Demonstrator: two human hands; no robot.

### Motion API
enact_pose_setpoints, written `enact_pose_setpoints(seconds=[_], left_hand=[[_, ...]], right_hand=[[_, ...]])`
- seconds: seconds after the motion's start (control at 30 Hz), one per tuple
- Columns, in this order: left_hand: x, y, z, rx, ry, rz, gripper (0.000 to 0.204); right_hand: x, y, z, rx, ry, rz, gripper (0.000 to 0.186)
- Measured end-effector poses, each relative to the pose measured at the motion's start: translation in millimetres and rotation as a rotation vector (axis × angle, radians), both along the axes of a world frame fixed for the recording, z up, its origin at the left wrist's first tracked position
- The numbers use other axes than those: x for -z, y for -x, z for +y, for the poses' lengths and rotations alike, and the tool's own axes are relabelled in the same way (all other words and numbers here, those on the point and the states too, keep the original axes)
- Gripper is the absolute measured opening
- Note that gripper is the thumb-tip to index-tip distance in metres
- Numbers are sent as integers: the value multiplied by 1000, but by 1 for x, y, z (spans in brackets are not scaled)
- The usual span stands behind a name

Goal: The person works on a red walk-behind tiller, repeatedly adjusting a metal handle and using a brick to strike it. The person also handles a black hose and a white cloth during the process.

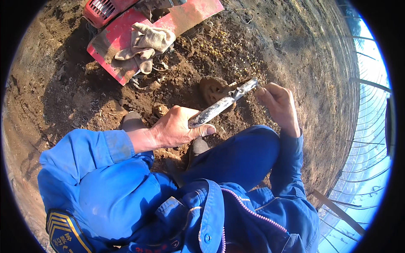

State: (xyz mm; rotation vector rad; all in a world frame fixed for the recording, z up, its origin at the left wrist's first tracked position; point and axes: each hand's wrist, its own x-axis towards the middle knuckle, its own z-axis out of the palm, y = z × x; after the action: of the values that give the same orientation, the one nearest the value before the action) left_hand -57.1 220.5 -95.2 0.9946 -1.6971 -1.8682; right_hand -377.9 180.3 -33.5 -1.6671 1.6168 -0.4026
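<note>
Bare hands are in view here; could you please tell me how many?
2: the left hand holds the grey-white rod; the right hand is close by its upper-right end.

I have open room over the soil (318,84) right of the right hand (279,104). The tube (216,110) crosses the middle; the red machine (192,20) blocks upper left, the knee (257,145) below.

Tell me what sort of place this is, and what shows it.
Probably inside a greenhouse or growing tunnel: a bright, pale-blue wall crossed by thin dark bars runs along the right, the ground is bare, brown, crumbly soil, and a dirt-smeared red metal machine with a slatted vent stands on it.
</note>
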Motion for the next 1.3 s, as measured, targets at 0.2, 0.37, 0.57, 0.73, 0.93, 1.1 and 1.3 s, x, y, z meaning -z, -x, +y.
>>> enact_pose_setpoints(seconds=[0.2,0.37,0.57,0.73,0.93,1.1,1.3], left_hand=[[8,3,9,178,-48,-12,61],[7,1,8,225,-37,-27,62],[6,2,9,292,-3,-20,61],[4,0,10,443,-10,-94,67],[5,2,12,435,-35,-88,63],[8,-1,16,255,-82,1,56],[16,-15,6,-66,-90,-41,54]], right_hand=[[5,-26,40,-50,-17,110,17],[3,-46,50,97,-243,-121,20],[26,-68,93,692,-493,-1247,42],[45,-87,103,905,-622,-1565,43],[50,-99,103,865,-539,-1633,37],[57,-102,93,830,-543,-1521,40],[36,-51,44,871,-208,-1142,41]])
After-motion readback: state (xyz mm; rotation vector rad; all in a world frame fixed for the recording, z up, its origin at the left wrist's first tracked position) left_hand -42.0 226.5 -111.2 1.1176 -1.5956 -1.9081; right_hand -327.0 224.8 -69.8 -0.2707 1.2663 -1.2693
